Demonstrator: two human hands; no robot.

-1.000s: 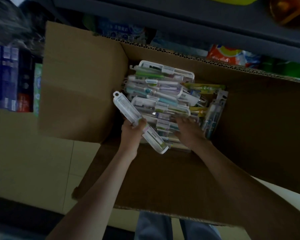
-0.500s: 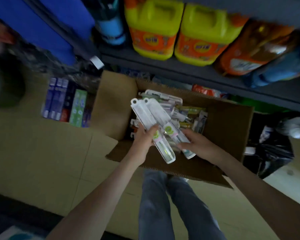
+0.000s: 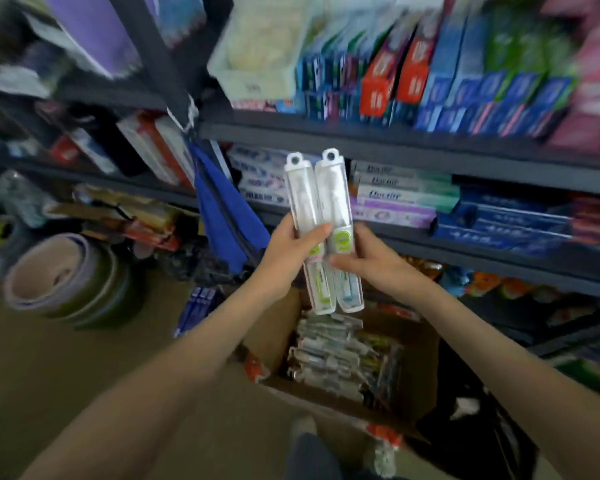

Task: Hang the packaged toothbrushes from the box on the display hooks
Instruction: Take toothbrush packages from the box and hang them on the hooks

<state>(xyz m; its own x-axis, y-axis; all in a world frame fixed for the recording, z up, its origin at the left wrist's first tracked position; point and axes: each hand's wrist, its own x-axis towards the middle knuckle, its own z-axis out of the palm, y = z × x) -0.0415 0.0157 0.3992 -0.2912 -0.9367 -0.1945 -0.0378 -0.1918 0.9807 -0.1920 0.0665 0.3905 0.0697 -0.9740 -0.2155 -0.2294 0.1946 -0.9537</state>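
Left pack (image 3: 302, 202) gripped in left hand (image 3: 284, 254); right pack (image 3: 336, 202) pinched by right hand (image 3: 374, 265). Both upright, touching, above box (image 3: 343, 405). Hooks unseen. Judged: hanging not begun; boxed packs (image 3: 333, 355) plentiful.

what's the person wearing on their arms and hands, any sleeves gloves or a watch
Nothing shows: the left hand and right hand are ungloved, and the left forearm and right forearm are bare to the frame edge, no sleeve, watch or band.

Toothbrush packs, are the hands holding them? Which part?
Yes. The left hand grips the left pack at its middle; the right hand grips the right pack at its middle.
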